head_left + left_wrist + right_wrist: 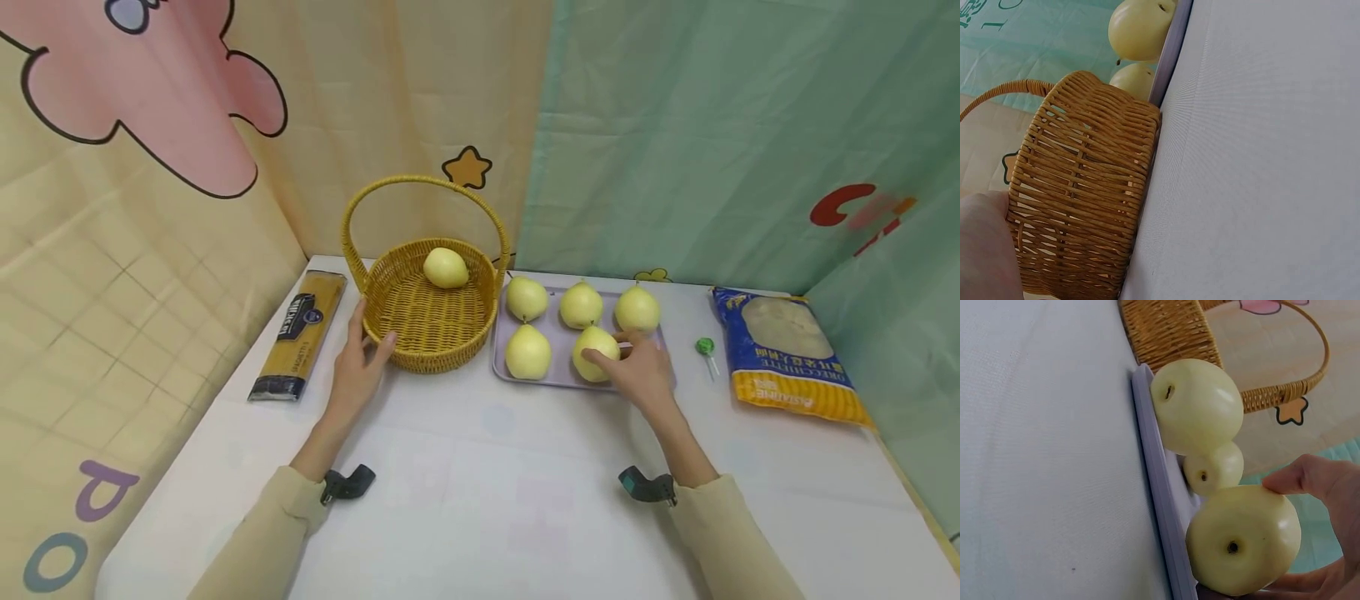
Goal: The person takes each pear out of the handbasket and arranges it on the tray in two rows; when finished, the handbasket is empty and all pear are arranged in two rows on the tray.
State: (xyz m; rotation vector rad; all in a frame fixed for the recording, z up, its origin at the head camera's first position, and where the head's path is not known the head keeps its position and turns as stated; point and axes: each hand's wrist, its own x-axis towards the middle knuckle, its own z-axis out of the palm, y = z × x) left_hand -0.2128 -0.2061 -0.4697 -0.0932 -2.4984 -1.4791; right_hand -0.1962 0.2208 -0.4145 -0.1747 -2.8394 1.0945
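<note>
A round wicker basket (pixel 431 360) with a tall arched handle stands at the back left, one yellow-green pear (pixel 446 268) lying inside it. My left hand (pixel 357 367) holds the basket's near left side, thumb at the rim; most of its fingers are out of sight in the left wrist view. To the right of the basket, a lilac tray (pixel 557 382) bears several pears in two rows. With thumb and fingers on opposite sides, my right hand (pixel 643 371) grips the front-row right pear (pixel 1241 540), which is at the tray.
A spaghetti packet (pixel 300 333) lies left of the basket. Right of the tray are a green lollipop (pixel 706 347) and a blue-and-yellow pasta bag (pixel 791 354). Patterned curtains (pixel 675 150) hang close behind the white table (pixel 480 500) and along both sides.
</note>
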